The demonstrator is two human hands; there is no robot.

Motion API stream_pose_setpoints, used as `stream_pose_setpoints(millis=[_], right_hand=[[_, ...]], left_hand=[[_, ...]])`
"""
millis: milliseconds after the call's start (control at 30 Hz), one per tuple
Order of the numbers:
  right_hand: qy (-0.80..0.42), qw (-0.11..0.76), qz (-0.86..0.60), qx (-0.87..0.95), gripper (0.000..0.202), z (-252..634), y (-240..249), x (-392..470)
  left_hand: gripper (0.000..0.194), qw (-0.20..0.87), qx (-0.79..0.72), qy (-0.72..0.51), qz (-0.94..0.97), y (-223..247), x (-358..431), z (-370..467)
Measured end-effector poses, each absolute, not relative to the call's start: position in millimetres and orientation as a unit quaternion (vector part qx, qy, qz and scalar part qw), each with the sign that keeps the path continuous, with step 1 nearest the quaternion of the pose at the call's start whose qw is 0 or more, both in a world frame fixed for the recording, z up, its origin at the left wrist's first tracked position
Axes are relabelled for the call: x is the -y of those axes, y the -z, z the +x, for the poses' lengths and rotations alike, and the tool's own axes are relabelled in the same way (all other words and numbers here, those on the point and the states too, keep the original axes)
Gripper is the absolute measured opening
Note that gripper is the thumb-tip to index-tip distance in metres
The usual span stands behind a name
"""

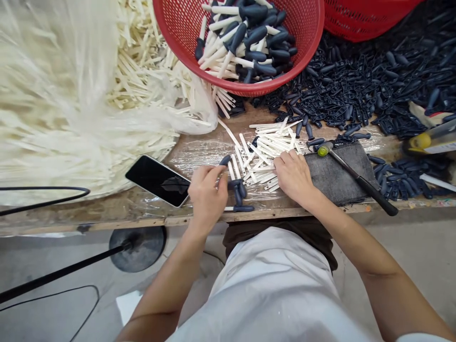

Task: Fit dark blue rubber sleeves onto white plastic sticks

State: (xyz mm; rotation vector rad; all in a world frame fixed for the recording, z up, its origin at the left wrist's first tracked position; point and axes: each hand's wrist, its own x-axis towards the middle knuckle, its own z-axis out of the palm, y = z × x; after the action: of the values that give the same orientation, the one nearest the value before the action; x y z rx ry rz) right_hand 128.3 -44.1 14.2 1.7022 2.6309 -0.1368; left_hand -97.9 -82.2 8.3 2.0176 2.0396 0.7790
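My left hand [208, 192] is closed at the front of the wooden table, its fingers round a dark blue handle [225, 160] whose end sticks out above them. Beside it lie several white sticks fitted with blue handles [243, 208]. My right hand [294, 175] rests with bent fingers on the right side of a pile of loose white sticks [272, 142]; whatever its fingertips pinch is hidden. Right of that hand, a hammer [356, 175] with a yellow-green head lies across a dark grey pad [326, 178].
A red basket [167, 35] of assembled pieces stands at the back, near a heap of blue handles [356, 80]. Plastic sheeting [71, 95] and white sticks cover the left. A phone [158, 180] lies by my left hand. A bottle [432, 137] is far right.
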Motion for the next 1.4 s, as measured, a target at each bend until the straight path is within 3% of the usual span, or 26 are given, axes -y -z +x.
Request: stream_pose_setpoints(millis=[133, 267, 433, 533, 733, 900, 1067, 1400], right_hand=[[0.048, 0.001, 0.520, -0.853, 0.026, 130.1, -10.8, 46.3], [0.081, -0.055, 0.514, -0.852, 0.026, 132.1, -12.4, 49.6], [0.322, -0.264, 0.557, -0.719, 0.012, 139.4, -20.9, 55.3], [0.444, -0.304, 0.547, -0.642, 0.010, 141.6, -24.8, 61.7], [0.335, -0.372, 0.583, -0.640, 0.009, 150.2, -33.3, 82.8], [0.251, -0.372, 0.541, -0.711, 0.014, 158.9, -32.3, 93.2], [0.163, -0.387, 0.531, -0.736, 0.018, 159.0, -26.0, 97.3], [0.371, -0.425, 0.570, -0.597, 0.018, 160.8, -30.5, 99.3]], left_hand=[[0.020, 0.243, -0.637, -0.327, 0.654, -8.6, 80.5, -72.6], [0.020, 0.322, -0.644, -0.372, 0.586, -7.4, 73.7, -61.7], [0.027, 0.543, -0.584, -0.445, 0.407, -19.1, 66.4, -47.5], [0.029, 0.629, -0.510, -0.473, 0.347, -22.7, 65.3, -32.3], [0.024, 0.627, -0.497, -0.499, 0.331, -17.0, 66.4, -6.8], [0.019, 0.616, -0.481, -0.479, 0.400, -21.6, 68.6, -0.4], [0.024, 0.681, -0.440, -0.465, 0.355, -24.7, 73.0, 2.8], [0.027, 0.696, -0.435, -0.472, 0.322, -25.1, 72.8, 5.3]])
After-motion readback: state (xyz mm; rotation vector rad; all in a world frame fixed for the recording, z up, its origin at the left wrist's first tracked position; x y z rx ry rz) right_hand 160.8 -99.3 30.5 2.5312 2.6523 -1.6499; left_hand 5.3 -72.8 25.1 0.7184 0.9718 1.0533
